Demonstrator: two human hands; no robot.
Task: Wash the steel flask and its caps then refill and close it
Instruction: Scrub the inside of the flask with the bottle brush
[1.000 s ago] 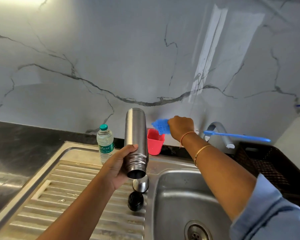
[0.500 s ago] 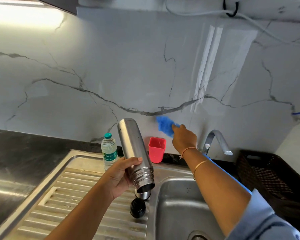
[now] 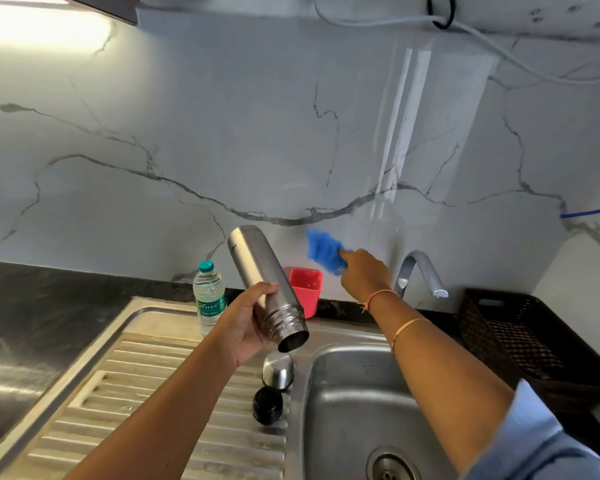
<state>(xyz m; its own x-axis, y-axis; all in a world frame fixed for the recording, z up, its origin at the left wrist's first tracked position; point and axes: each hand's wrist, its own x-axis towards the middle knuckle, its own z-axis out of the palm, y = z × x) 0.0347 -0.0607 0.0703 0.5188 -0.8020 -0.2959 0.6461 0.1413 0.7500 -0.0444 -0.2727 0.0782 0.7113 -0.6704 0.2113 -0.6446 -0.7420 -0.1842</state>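
Observation:
My left hand (image 3: 245,323) grips the steel flask (image 3: 257,271) near its threaded neck. The flask is tilted with its open mouth down and to the right, above the drainboard's edge. Beneath it on the drainboard lie the steel cap (image 3: 278,370) and the black inner cap (image 3: 267,405). My right hand (image 3: 364,273) holds a blue scrubber (image 3: 324,251) up near the wall, above a red cup (image 3: 305,289) and left of the tap (image 3: 421,271).
A steel sink basin (image 3: 347,410) with a drain lies below my right arm. The ribbed drainboard (image 3: 125,393) spreads to the left. A small plastic water bottle (image 3: 209,296) stands behind it. A dark woven basket (image 3: 520,341) sits at the right. Black countertop (image 3: 32,306) lies at left.
My right hand has lifted the blue scrubber up from the red cup. The flask in my left hand has tilted further, its mouth swinging right. The long blue brush over the tap is gone from view.

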